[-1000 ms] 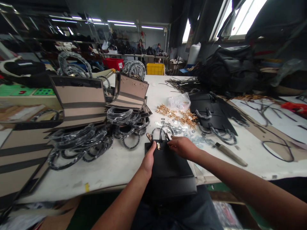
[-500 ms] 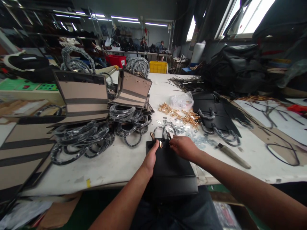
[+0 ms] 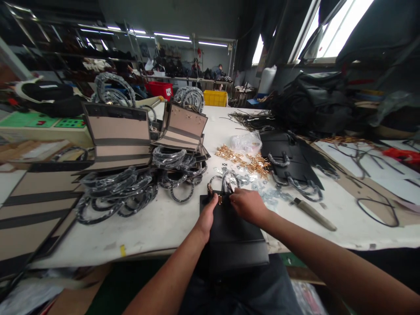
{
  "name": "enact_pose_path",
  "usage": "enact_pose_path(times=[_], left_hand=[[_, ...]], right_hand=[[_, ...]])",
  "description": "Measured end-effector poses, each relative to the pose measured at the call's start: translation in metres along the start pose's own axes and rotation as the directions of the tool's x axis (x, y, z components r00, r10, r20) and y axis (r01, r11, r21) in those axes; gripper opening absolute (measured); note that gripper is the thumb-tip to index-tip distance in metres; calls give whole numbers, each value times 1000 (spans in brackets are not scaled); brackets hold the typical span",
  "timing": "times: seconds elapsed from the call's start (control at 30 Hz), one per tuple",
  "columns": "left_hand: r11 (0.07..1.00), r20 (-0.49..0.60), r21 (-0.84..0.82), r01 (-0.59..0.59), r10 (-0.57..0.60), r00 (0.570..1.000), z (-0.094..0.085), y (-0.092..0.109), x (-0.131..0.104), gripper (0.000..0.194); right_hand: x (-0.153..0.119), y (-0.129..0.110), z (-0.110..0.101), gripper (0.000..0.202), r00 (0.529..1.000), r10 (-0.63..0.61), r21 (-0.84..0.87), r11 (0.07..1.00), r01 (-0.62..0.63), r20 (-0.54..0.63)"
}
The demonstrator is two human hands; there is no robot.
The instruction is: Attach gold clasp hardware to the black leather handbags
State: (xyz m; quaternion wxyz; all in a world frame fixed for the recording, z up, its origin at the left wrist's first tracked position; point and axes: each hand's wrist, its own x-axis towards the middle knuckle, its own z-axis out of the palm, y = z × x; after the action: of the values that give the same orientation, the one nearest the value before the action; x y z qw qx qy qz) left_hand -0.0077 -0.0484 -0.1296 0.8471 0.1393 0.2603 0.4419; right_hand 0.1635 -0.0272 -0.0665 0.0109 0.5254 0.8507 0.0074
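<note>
A black handbag (image 3: 239, 236) lies over the table's front edge and my lap, its plastic-wrapped handles (image 3: 230, 178) pointing away from me. My left hand (image 3: 206, 216) grips the bag's upper left side, thumb on top beside a small gold clasp (image 3: 219, 200). At the upper right of the bag my right hand (image 3: 246, 204) is closed, fingertips pinched near the base of a handle; whether a small part sits between them is hidden. Just beyond are loose gold metal pieces (image 3: 257, 165) and flat silver plates (image 3: 271, 192).
Stacked beige-lined bag panels with wrapped handles (image 3: 118, 186) stand on the left. To the right lie another black bag (image 3: 278, 151) and a tool with a grey-wrapped handle (image 3: 316, 215). A clear plastic bag (image 3: 246, 142) sits behind the gold pieces. People work far back.
The view has shifted slightly. Both hands stay at the top of the handbag, with my right fingers a little differently placed near the handle base.
</note>
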Motion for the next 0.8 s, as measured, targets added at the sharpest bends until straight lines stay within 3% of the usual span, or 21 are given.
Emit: enact_pose_path(times=[0.27,0.5,0.8], left_hand=[[1000,-26,-7,29,-29,999,1,0,-3,64],[999,-66,46,-19,22,998,6,2,-4,63],[996,-49,-32,82,-83,995,14,6,-8,63]], right_hand=[[1,9,8,17,1000,-3,61,998,4,-17],[8,27,-3,26,978,-193,103,977,185,76],[14,30,-3,25,968,-234,86,970,227,91]])
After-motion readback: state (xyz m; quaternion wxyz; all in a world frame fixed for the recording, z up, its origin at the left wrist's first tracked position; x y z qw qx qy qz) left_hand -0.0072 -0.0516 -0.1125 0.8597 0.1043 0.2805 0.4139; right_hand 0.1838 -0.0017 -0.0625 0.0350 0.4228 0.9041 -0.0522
